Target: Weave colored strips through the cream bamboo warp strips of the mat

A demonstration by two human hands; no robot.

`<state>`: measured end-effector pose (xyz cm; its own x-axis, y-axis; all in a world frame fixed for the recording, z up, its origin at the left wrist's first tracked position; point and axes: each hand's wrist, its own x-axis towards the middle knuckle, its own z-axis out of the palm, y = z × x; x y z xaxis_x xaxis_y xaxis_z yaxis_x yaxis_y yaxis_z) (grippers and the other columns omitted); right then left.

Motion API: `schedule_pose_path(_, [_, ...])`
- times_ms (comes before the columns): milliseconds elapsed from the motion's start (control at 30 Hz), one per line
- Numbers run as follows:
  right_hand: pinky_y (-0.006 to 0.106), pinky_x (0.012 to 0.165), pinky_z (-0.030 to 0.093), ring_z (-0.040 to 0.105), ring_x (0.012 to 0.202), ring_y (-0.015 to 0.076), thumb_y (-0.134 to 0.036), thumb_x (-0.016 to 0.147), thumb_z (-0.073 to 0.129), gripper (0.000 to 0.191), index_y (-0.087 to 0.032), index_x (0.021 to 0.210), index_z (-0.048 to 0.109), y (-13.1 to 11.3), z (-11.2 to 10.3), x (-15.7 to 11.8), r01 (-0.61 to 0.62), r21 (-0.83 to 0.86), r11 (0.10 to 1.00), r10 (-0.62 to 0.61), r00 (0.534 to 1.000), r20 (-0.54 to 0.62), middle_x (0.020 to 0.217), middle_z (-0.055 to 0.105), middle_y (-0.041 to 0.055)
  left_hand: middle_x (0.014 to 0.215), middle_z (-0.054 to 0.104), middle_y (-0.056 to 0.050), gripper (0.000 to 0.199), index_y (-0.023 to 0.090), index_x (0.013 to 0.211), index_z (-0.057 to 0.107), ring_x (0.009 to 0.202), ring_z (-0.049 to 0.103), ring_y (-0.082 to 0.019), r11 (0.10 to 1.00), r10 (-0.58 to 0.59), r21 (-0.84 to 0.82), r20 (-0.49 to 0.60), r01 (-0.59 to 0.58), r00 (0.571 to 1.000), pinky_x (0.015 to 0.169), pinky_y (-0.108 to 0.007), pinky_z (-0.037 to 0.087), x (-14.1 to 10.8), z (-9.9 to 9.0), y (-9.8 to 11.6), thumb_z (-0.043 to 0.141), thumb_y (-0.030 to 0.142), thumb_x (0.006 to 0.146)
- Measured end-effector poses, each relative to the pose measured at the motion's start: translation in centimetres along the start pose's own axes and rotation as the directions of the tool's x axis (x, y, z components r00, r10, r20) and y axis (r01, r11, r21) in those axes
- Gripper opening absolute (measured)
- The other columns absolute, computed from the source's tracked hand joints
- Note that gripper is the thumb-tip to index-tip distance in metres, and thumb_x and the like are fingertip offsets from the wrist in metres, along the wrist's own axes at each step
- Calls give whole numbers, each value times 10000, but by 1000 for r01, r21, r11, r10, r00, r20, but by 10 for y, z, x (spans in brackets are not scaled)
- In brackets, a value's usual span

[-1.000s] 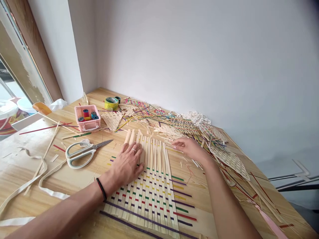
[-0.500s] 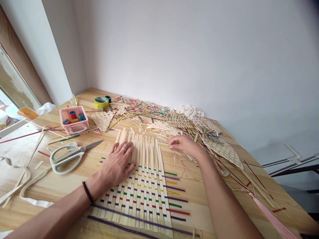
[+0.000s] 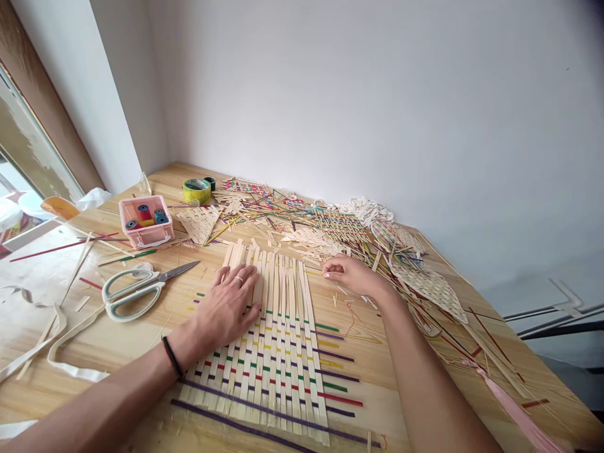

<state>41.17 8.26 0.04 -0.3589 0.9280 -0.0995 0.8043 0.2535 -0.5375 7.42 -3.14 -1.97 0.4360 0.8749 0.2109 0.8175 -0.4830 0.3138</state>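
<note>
Your left hand [image 3: 230, 305] lies palm down, fingers extended and slightly apart, on the far left part of a flat, pale woven mat [image 3: 283, 362] of wooden strips crossed by purple, green, yellow and red ones. The mat spreads beneath that hand, toward you and to its right, on a light-brown wooden table [image 3: 377, 371]. Your right hand [image 3: 349, 275] is just off the mat's far right edge, thumb and fingertips pinched together on the end of a thin yellow strip [image 3: 313, 272]; the strip runs leftward from those fingertips to the mat's far part. Coloured strip ends [image 3: 342, 398] project from the mat's right side, nearer to you than your right hand. A long dark purple strip [image 3: 353, 437] crosses the mat's near end. Left of your left hand lie scissors with white and grey-green handles [image 3: 134, 294], blades together. Beyond them stands a pink plastic box [image 3: 153, 237] holding thread spools [image 3: 143, 212]. Pale wooden offcuts [image 3: 314, 242] lie beyond both hands
</note>
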Motion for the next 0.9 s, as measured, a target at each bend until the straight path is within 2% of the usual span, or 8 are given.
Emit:
schedule_pose_path(200, [293,687,447,594,724,189,-231,797,620,115,-195,748,718,-2,1,0,14,-41,999,-15,1000,-14,843,672,43,1592,475,-154,515,139,1460,505,1506,380,-341,1000,-13,11,38,13,999,1250,-598,274,1,-3,1,506,339,986])
schedule_pose_path(533, [281,696,423,579,732,179,-158,802,637,96,-187,773,723,-4,5,2,2,-98,995,-4,1000,-23,851,654,40,1577,493,-158,512,129,1457,504,1504,385,-335,1000,-6,13,34,6,999,1251,-591,277,2,-3,1,484,335,989])
schedule_pose_path(900, [283,689,414,566,718,181,-188,829,646,82,-189,779,711,-12,4,1,-12,-107,994,10,1000,-13,853,647,40,1592,479,-145,512,127,1462,514,1523,356,-334,999,-11,36,48,9,999,1257,-593,279,2,-3,1,462,343,1001])
